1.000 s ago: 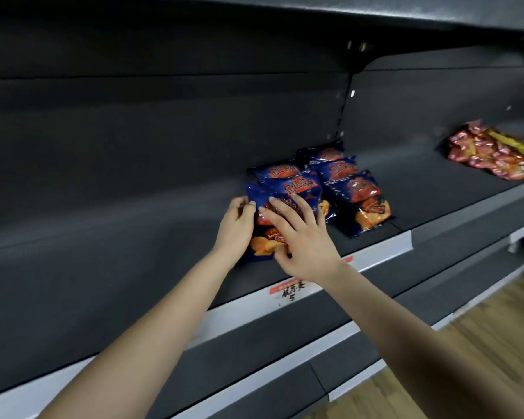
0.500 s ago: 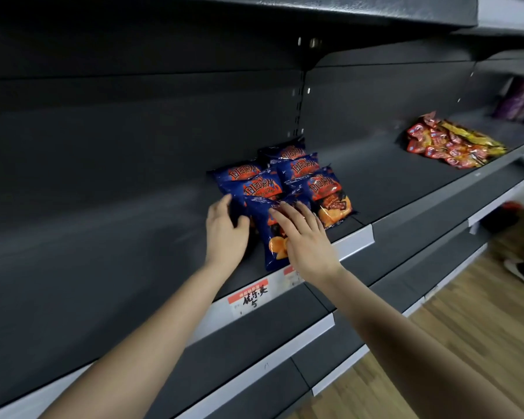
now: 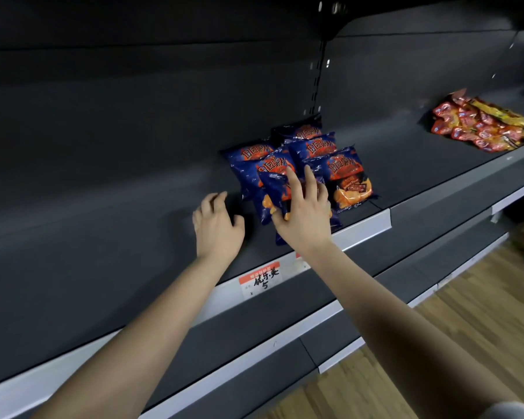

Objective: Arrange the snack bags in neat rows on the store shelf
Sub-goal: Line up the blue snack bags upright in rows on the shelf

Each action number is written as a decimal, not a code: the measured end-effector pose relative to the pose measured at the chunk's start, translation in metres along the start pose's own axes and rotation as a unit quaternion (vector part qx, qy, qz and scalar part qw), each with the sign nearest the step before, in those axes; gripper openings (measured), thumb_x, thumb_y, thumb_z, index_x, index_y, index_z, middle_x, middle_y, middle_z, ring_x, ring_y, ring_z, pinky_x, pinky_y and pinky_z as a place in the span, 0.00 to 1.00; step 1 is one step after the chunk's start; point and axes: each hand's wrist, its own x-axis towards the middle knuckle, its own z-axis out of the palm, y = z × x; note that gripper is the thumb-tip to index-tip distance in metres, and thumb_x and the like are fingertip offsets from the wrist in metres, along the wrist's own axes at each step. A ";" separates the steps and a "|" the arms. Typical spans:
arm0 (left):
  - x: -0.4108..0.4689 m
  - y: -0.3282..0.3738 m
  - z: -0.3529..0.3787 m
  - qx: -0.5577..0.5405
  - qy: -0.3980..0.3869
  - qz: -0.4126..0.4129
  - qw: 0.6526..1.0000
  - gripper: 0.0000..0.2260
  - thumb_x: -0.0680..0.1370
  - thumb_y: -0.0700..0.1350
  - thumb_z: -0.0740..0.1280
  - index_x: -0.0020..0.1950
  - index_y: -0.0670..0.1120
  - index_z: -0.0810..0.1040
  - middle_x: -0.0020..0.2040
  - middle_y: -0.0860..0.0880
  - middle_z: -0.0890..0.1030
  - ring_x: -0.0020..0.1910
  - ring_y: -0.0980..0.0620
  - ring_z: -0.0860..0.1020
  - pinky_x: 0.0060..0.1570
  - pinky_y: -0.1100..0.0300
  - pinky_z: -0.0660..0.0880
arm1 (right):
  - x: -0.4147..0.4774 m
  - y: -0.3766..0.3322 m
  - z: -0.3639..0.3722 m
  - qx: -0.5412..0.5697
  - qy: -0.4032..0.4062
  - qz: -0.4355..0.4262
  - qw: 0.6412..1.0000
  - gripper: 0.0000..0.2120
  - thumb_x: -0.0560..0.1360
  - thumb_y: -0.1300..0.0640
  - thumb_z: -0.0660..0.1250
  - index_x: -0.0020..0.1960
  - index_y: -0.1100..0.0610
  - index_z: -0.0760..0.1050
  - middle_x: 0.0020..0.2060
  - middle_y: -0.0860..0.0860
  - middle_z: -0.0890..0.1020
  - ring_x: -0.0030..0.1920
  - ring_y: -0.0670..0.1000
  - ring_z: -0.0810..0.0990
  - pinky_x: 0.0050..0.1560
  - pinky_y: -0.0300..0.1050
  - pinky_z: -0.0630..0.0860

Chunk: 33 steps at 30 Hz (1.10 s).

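Several blue snack bags with orange print lie in two overlapping rows on the dark grey shelf (image 3: 134,225). The front bag of the left row (image 3: 273,189) sits at the shelf's front edge, and my right hand (image 3: 303,213) rests on it with its fingers spread flat over the bag. The front bag of the right row (image 3: 350,179) lies just to the right, untouched. My left hand (image 3: 217,225) hovers over the bare shelf just left of the bags, fingers loosely curled, holding nothing.
A heap of red and yellow snack packs (image 3: 484,125) lies on the same shelf far to the right. A price label (image 3: 260,279) hangs on the white shelf strip below my hands. Lower shelves and a wooden floor (image 3: 436,343) lie below.
My left hand has let go of the front bag and moved left, off the bags. My right hand stays flat on that bag.
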 end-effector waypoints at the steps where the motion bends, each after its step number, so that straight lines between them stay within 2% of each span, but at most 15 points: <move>1: 0.000 -0.001 0.000 0.001 -0.001 -0.003 1.000 0.23 0.75 0.41 0.62 0.71 0.43 0.66 0.70 0.43 0.65 0.67 0.40 0.64 0.71 0.51 0.56 | 0.000 0.001 0.001 0.015 0.011 0.000 1.000 0.35 0.73 0.50 0.67 0.76 0.52 0.56 0.75 0.58 0.57 0.70 0.68 0.59 0.66 0.64 0.63; 5: 0.001 -0.002 0.001 0.001 -0.003 -0.011 1.000 0.23 0.75 0.41 0.62 0.70 0.44 0.67 0.70 0.44 0.65 0.67 0.40 0.65 0.71 0.51 0.56 | -0.005 0.002 0.008 0.076 0.057 -0.020 0.995 0.30 0.74 0.54 0.60 0.74 0.56 0.60 0.74 0.61 0.59 0.69 0.69 0.61 0.65 0.65 0.63; 7: 0.001 -0.002 0.002 0.006 -0.010 -0.004 1.000 0.23 0.75 0.41 0.61 0.70 0.44 0.67 0.70 0.44 0.65 0.66 0.39 0.65 0.71 0.51 0.57 | -0.005 0.002 0.010 0.105 0.058 -0.028 0.992 0.29 0.74 0.53 0.56 0.75 0.57 0.58 0.75 0.62 0.57 0.71 0.69 0.57 0.68 0.64 0.61; 10: 0.001 -0.002 0.004 0.014 -0.012 0.006 1.000 0.22 0.75 0.41 0.62 0.69 0.45 0.68 0.70 0.44 0.65 0.66 0.40 0.65 0.70 0.50 0.57 | -0.004 0.001 0.012 0.126 0.041 -0.027 0.991 0.33 0.75 0.52 0.60 0.77 0.58 0.53 0.76 0.61 0.52 0.75 0.65 0.50 0.72 0.62 0.57; 13: 0.001 -0.001 0.005 0.018 -0.015 0.011 1.000 0.21 0.74 0.41 0.62 0.69 0.46 0.69 0.70 0.45 0.66 0.66 0.40 0.65 0.71 0.49 0.57 | -0.003 0.000 0.015 0.048 0.055 0.007 0.997 0.37 0.74 0.42 0.57 0.77 0.59 0.52 0.76 0.61 0.53 0.75 0.64 0.49 0.72 0.64 0.49; 16: 0.000 -0.001 0.005 0.024 -0.020 0.014 0.999 0.21 0.74 0.41 0.62 0.68 0.46 0.70 0.69 0.45 0.66 0.66 0.40 0.66 0.70 0.48 0.57 | 0.000 -0.001 0.016 0.011 0.008 0.061 0.998 0.39 0.73 0.37 0.57 0.78 0.52 0.49 0.77 0.59 0.48 0.75 0.67 0.46 0.69 0.70 0.47; 23: 0.001 -0.001 0.009 0.061 -0.060 0.012 0.996 0.22 0.75 0.44 0.61 0.69 0.47 0.68 0.70 0.45 0.64 0.66 0.38 0.64 0.71 0.46 0.55 | 0.002 0.002 0.019 -0.004 -0.035 0.038 0.999 0.42 0.73 0.34 0.57 0.77 0.47 0.40 0.77 0.57 0.42 0.75 0.67 0.43 0.69 0.70 0.48; 29: 0.003 -0.001 0.012 0.104 -0.098 0.012 0.990 0.22 0.77 0.47 0.60 0.71 0.47 0.65 0.72 0.44 0.61 0.69 0.37 0.60 0.72 0.46 0.51 | 0.004 0.005 0.021 -0.034 -0.043 0.033 0.998 0.42 0.72 0.35 0.59 0.77 0.47 0.41 0.77 0.55 0.44 0.75 0.67 0.43 0.70 0.70 0.48; 33: 0.003 -0.001 0.012 0.106 -0.099 0.015 0.989 0.22 0.76 0.47 0.60 0.70 0.47 0.66 0.71 0.44 0.63 0.69 0.38 0.60 0.72 0.47 0.51 | 0.004 0.006 0.021 -0.047 -0.049 0.030 0.997 0.42 0.72 0.35 0.59 0.77 0.47 0.42 0.77 0.55 0.44 0.75 0.67 0.43 0.70 0.70 0.48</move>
